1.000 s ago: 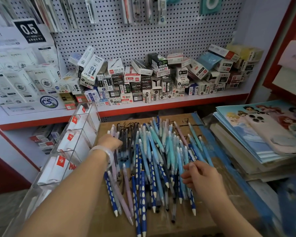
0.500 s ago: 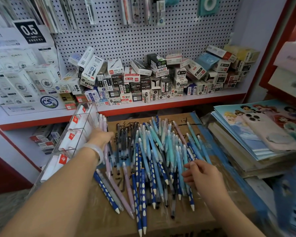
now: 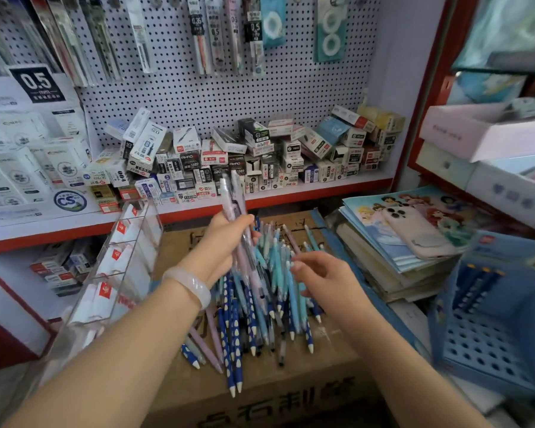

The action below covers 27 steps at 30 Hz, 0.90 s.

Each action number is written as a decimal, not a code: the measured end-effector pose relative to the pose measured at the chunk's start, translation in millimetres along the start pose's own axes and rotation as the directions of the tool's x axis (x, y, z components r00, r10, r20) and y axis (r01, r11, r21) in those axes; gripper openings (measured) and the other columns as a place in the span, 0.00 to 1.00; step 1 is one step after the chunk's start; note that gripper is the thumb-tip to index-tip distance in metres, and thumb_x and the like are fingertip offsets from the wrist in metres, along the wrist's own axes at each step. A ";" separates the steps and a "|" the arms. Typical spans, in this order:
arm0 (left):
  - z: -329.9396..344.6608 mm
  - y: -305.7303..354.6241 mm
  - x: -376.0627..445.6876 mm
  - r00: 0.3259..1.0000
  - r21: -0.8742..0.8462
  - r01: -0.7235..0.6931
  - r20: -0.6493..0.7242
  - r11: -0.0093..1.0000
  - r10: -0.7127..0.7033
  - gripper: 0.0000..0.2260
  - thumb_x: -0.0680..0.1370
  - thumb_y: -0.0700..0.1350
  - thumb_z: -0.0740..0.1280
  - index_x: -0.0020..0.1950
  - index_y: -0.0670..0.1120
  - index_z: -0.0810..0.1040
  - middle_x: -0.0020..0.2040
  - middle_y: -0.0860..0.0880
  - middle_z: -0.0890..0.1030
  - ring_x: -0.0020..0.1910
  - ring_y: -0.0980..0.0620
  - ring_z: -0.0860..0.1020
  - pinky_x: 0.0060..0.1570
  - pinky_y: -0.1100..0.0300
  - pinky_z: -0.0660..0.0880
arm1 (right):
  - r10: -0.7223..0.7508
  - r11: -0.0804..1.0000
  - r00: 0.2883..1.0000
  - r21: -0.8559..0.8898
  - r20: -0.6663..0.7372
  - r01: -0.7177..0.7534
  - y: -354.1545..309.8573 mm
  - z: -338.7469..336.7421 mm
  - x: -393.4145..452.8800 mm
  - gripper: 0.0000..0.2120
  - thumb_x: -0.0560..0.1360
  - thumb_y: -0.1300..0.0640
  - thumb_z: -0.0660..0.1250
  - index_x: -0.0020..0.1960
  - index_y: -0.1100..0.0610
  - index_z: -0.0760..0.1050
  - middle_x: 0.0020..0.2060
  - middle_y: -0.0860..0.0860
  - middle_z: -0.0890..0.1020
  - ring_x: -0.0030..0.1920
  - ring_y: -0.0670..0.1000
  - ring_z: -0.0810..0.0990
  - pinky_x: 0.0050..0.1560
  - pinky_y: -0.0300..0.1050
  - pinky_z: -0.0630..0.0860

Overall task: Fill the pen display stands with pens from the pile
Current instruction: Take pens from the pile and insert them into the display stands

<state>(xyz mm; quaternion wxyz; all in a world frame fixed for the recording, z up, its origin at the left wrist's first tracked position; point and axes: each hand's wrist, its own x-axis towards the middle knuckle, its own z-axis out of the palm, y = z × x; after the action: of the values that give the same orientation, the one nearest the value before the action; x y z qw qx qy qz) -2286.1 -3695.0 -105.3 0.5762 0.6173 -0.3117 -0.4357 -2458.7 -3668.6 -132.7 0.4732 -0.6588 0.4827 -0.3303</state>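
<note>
A pile of pens [image 3: 260, 307], dark blue dotted, light blue, teal and lilac, lies on a cardboard box [image 3: 260, 393]. My left hand [image 3: 226, 242] grips a bunch of lilac pens [image 3: 233, 196], held upright above the pile's far side. My right hand [image 3: 318, 274] hovers over the right part of the pile with fingers loosely spread, holding nothing. A clear acrylic display stand [image 3: 121, 267] with red-labelled compartments stands to the left of the box. A blue display stand with holes [image 3: 488, 332] sits at the right, with a few pens in it.
A shelf [image 3: 291, 193] behind the pile carries many small refill boxes [image 3: 254, 159] under a pegboard [image 3: 229, 88] hung with packaged pens. Right of the box lies a stack of notebooks [image 3: 393, 251] with a phone [image 3: 414, 230] on top.
My left hand has lifted the lilac pens off the pile's left side and raised them upright, moving right. My right hand has risen slightly off the pile. The view has tilted up.
</note>
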 end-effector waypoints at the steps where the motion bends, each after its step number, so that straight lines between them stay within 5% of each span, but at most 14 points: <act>1: 12.5 -1.3 -9.1 1.000 -0.030 0.010 0.000 0.999 -0.010 0.02 0.78 0.38 0.62 0.45 0.41 0.70 0.34 0.45 0.74 0.28 0.52 0.75 0.26 0.63 0.77 | -0.038 0.999 0.999 -0.015 -0.010 0.038 -7.5 -2.7 -2.7 0.09 0.78 0.53 0.63 0.57 0.52 0.76 0.46 0.43 0.80 0.49 0.43 0.79 0.51 0.40 0.78; 4: 47.0 -7.2 -28.0 0.999 -0.070 0.045 -0.022 0.997 -0.047 0.02 0.78 0.38 0.63 0.45 0.40 0.72 0.32 0.45 0.74 0.26 0.52 0.74 0.23 0.63 0.74 | -0.132 0.980 0.990 -0.158 -0.051 0.123 -22.9 -13.0 -13.3 0.10 0.76 0.50 0.66 0.55 0.52 0.76 0.44 0.44 0.80 0.45 0.41 0.78 0.46 0.34 0.75; 7: 78.5 -10.7 -44.4 0.995 -0.168 0.074 -0.053 0.983 -0.084 0.03 0.76 0.36 0.64 0.48 0.39 0.73 0.32 0.44 0.74 0.26 0.50 0.73 0.22 0.65 0.71 | -0.148 0.944 0.987 -0.309 -0.070 0.119 -27.0 -27.8 -27.2 0.09 0.75 0.51 0.67 0.52 0.53 0.75 0.42 0.46 0.79 0.44 0.46 0.78 0.47 0.40 0.76; 12: 123.0 -18.7 -81.1 0.982 -0.221 0.188 0.029 0.957 -0.186 0.09 0.74 0.45 0.70 0.46 0.44 0.72 0.36 0.45 0.76 0.33 0.49 0.76 0.31 0.60 0.72 | -0.096 0.890 0.989 -0.455 -0.115 0.033 -20.2 -62.8 -50.7 0.08 0.76 0.54 0.65 0.50 0.58 0.74 0.41 0.53 0.81 0.42 0.53 0.80 0.44 0.47 0.78; 19: 159.0 -30.8 -108.7 0.923 -0.147 0.352 0.219 0.924 -0.317 0.13 0.70 0.51 0.74 0.46 0.42 0.79 0.40 0.43 0.83 0.38 0.44 0.82 0.38 0.52 0.78 | 0.051 0.926 0.983 -0.362 -0.175 -0.112 0.7 -103.5 -73.0 0.06 0.76 0.59 0.62 0.45 0.60 0.76 0.41 0.57 0.83 0.42 0.55 0.83 0.48 0.52 0.81; 23: 182.1 -38.5 -119.1 0.931 -0.145 0.352 0.153 0.925 -0.330 0.11 0.72 0.48 0.72 0.46 0.41 0.77 0.43 0.40 0.81 0.40 0.42 0.81 0.42 0.47 0.79 | 0.112 0.965 0.981 -0.218 -0.156 -0.145 17.1 -126.4 -86.5 0.06 0.78 0.62 0.59 0.50 0.58 0.76 0.45 0.57 0.82 0.44 0.55 0.81 0.48 0.52 0.80; 27: 204.3 -49.1 -127.6 0.936 -0.224 0.349 0.034 0.910 -0.351 0.10 0.75 0.44 0.69 0.37 0.44 0.72 0.38 0.44 0.77 0.34 0.47 0.76 0.44 0.52 0.74 | 0.084 0.936 0.990 -0.333 -0.110 -0.116 31.8 -147.3 -103.4 0.12 0.78 0.62 0.57 0.58 0.58 0.75 0.47 0.54 0.79 0.45 0.50 0.76 0.42 0.42 0.71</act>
<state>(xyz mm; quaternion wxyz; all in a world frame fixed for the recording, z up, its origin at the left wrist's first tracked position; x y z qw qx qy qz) -2529.5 -3664.7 -121.8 0.5564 0.5950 -0.1425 -0.5622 -2632.9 -3618.2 -111.2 0.3459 -0.6886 0.5869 -0.2485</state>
